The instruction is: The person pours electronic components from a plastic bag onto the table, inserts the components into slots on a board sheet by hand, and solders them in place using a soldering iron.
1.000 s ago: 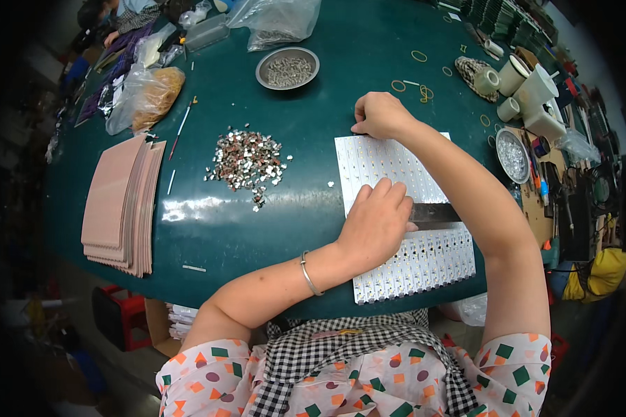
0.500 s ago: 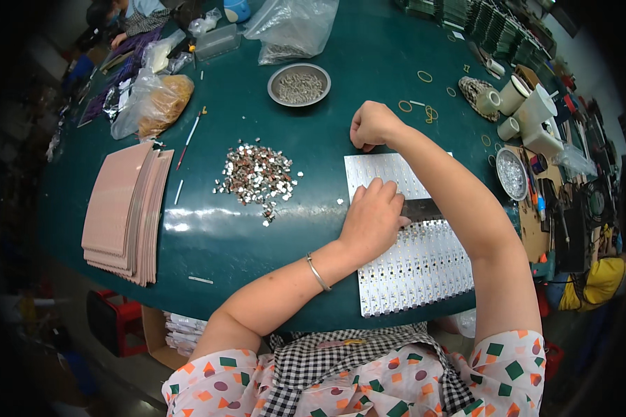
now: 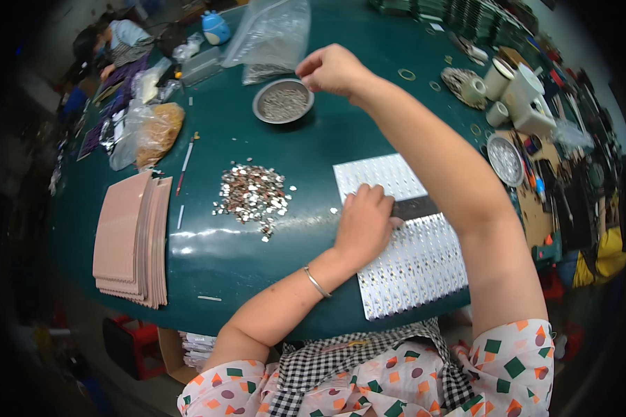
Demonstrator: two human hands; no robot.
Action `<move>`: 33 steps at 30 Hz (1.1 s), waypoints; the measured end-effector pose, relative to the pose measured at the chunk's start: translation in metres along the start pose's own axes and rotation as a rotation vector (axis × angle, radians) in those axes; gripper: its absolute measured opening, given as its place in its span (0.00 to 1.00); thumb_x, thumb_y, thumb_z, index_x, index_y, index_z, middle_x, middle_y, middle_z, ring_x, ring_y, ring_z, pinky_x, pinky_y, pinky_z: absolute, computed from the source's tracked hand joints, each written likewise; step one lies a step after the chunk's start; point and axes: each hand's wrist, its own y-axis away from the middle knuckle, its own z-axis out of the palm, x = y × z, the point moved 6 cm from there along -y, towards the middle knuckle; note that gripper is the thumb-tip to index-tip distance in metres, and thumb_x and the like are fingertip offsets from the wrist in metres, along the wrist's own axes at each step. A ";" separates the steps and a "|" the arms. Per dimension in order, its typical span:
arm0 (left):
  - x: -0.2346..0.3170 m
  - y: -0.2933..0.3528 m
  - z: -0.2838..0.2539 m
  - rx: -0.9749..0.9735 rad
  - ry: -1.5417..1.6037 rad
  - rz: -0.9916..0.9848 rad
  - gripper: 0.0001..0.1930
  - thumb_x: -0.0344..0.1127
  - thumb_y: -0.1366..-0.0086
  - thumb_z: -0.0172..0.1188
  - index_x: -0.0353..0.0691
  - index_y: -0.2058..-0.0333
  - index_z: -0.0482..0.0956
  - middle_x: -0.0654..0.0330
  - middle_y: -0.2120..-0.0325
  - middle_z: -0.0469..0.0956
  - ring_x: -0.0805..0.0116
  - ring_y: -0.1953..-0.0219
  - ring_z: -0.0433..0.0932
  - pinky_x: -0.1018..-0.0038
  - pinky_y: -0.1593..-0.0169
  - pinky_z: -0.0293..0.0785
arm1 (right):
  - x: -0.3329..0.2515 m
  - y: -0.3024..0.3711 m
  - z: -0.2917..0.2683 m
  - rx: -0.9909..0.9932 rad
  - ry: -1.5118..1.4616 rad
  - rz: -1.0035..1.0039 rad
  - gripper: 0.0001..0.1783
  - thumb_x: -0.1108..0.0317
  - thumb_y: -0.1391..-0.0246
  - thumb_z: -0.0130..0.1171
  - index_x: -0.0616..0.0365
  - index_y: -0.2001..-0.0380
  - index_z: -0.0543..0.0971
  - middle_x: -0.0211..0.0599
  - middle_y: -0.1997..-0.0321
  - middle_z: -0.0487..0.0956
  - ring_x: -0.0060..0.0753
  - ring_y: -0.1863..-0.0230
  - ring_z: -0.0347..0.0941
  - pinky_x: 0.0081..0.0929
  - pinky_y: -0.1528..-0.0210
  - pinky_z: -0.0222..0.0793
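Observation:
My left hand point(image 3: 365, 229) rests on the end of a dark flat bar point(image 3: 416, 207), its thumb on the near side and fingers on the far side. Under the bar lies a silvery panel of small circuit boards point(image 3: 414, 267), dotted with rows of tiny parts. Out over the right rim of a round metal bowl point(image 3: 259, 104) reaches my right hand point(image 3: 335, 71), fingers curled in a pinch; anything between the fingertips is too small to make out. Small pin-like metal pieces point(image 3: 285, 104) fill the bowl.
Left of the panel is a heap of small shiny chips point(image 3: 252, 194). A stack of pinkish boards point(image 3: 122, 240) stands at the left. Clear bags point(image 3: 275, 35) lie beyond the bowl. White containers point(image 3: 532, 97) and a second metal dish point(image 3: 506, 160) sit right. Another person point(image 3: 129, 42) works far left.
My right hand has moved from the panel's far edge up and left to the bowl's rim. My left hand keeps its place on the bar. The whole view has shifted slightly.

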 end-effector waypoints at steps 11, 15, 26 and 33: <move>0.002 0.000 -0.002 0.069 0.002 0.050 0.15 0.31 0.51 0.68 0.33 0.63 0.80 0.54 0.71 0.71 0.54 0.65 0.69 0.64 0.60 0.67 | 0.033 0.314 -0.152 0.207 -0.376 -0.034 0.07 0.73 0.47 0.61 0.66 0.66 0.81 0.34 0.70 0.81 0.19 0.71 0.73 0.18 0.68 0.70; 0.016 0.010 0.001 0.000 -0.020 0.029 0.16 0.30 0.51 0.68 0.32 0.63 0.80 0.56 0.72 0.70 0.56 0.66 0.68 0.66 0.61 0.67 | 0.089 0.404 -0.148 0.383 -0.540 0.198 0.07 0.77 0.49 0.62 0.67 0.65 0.81 0.35 0.69 0.81 0.18 0.71 0.74 0.17 0.68 0.70; 0.049 0.029 0.014 -0.090 -0.025 0.048 0.16 0.30 0.51 0.68 0.32 0.62 0.80 0.55 0.72 0.70 0.57 0.66 0.68 0.66 0.61 0.67 | 0.147 0.473 -0.128 0.549 -0.640 0.315 0.08 0.75 0.47 0.62 0.64 0.63 0.81 0.35 0.69 0.82 0.19 0.71 0.75 0.16 0.69 0.69; 0.051 0.026 0.024 -0.072 -0.040 0.067 0.16 0.30 0.51 0.68 0.31 0.62 0.79 0.53 0.71 0.70 0.54 0.65 0.69 0.64 0.61 0.67 | 0.148 0.468 -0.124 0.538 -0.675 0.342 0.08 0.74 0.47 0.62 0.64 0.63 0.81 0.35 0.68 0.82 0.19 0.69 0.76 0.16 0.67 0.71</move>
